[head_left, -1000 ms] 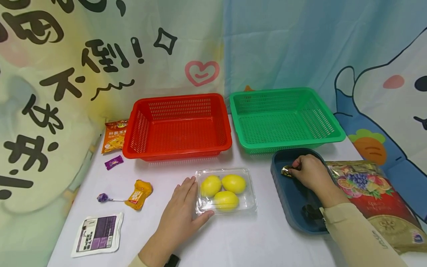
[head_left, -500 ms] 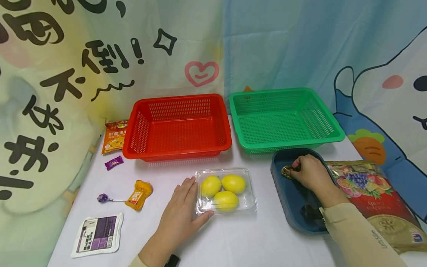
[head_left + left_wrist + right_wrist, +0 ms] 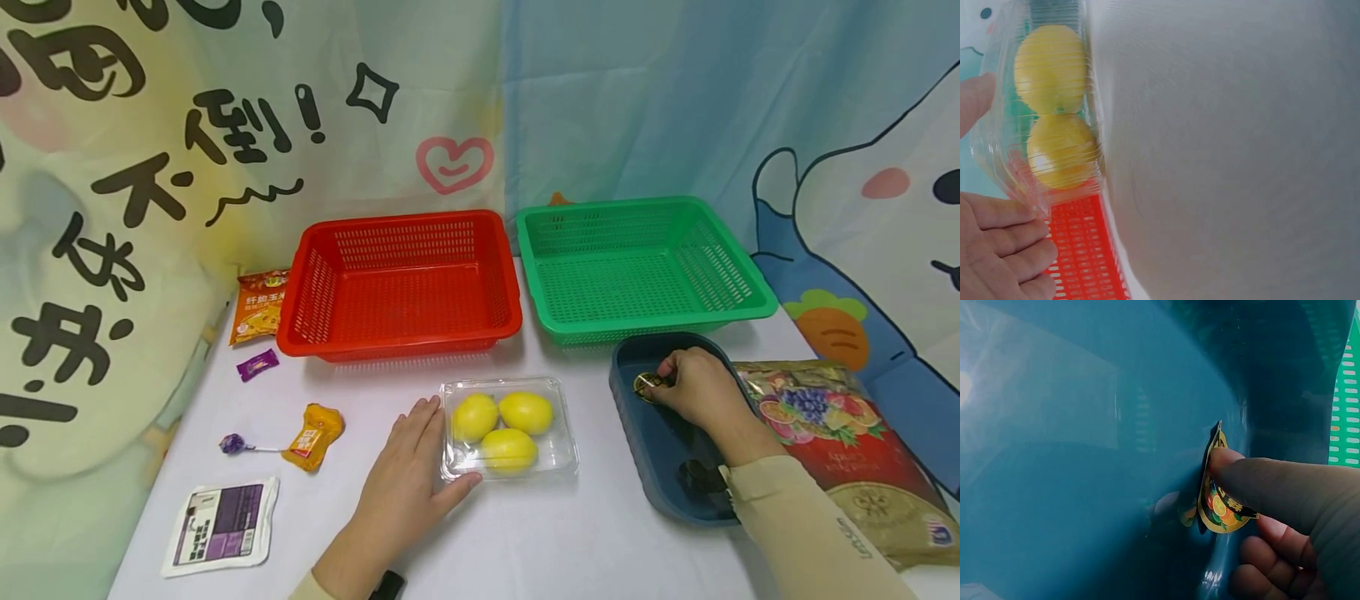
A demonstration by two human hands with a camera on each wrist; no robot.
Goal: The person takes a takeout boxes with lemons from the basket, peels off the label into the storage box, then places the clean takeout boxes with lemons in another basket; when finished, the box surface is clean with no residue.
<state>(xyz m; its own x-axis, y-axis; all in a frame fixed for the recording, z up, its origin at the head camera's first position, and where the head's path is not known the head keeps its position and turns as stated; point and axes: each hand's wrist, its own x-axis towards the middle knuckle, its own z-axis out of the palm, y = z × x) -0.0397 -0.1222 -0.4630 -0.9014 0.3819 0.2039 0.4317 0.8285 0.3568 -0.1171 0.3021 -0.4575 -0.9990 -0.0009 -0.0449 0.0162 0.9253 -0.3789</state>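
My right hand (image 3: 697, 387) reaches into a dark blue tub (image 3: 637, 454). Its thumb and fingertips pinch a small fruit-printed label (image 3: 1225, 509), black with a gold edge, near the tub's far end. In the right wrist view the label stands bent, close against the blue surface. My left hand (image 3: 405, 471) lies along the left side of a clear plastic box (image 3: 555, 442) with yellow lemons (image 3: 510, 450) inside. Its fingers are straight at the box's left edge, and the thumb reaches the near left corner.
Behind stand a red basket (image 3: 397, 343) and a green basket (image 3: 652, 321). A large fruit-printed bag (image 3: 862, 467) lies right of the tub. At left are an orange packet (image 3: 258, 308), a purple sweet (image 3: 257, 365), a lollipop (image 3: 232, 443), an orange-wrapped piece (image 3: 313, 437) and a white-purple packet (image 3: 221, 529).
The label between my right fingertips has turned slightly, showing a rounder face in the head view. Both hands stay in nearly the same place.
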